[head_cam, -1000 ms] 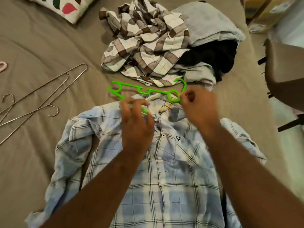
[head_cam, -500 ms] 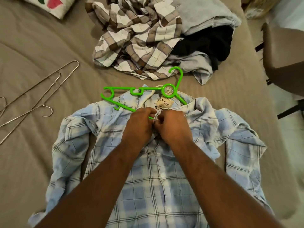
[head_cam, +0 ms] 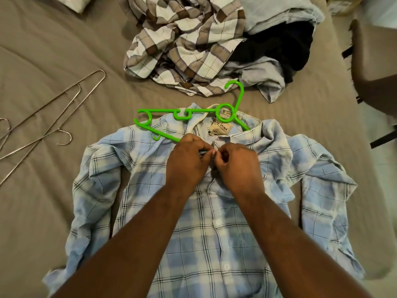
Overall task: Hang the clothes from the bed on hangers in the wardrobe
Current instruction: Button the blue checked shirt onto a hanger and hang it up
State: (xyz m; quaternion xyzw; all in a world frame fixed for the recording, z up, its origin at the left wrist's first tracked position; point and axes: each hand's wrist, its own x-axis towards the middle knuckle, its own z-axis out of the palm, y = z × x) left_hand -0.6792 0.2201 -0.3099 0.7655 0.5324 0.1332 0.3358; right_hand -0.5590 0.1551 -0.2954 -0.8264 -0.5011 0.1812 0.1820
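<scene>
A light blue plaid shirt (head_cam: pixel 214 233) lies front-up on the bed (head_cam: pixel 64 50). A green plastic hanger (head_cam: pixel 187 115) is partly inside its collar: the right arm is tucked under the fabric, the left arm and hook stick out. My left hand (head_cam: pixel 189 162) and my right hand (head_cam: pixel 236 164) meet just below the collar, fingers curled, pinching the shirt's front edges together at the top button. The button itself is hidden by my fingers.
A heap of clothes sits beyond the shirt: a brown checked shirt (head_cam: pixel 182 46), a grey garment (head_cam: pixel 279 14) and a black one (head_cam: pixel 279 46). Metal wire hangers (head_cam: pixel 49 117) lie at the left. A chair (head_cam: pixel 373 67) stands off the bed's right side.
A second ago my hands were apart at the collar and hanger. They came together below the collar and now pinch the shirt's front. The hanger's right arm went under the collar.
</scene>
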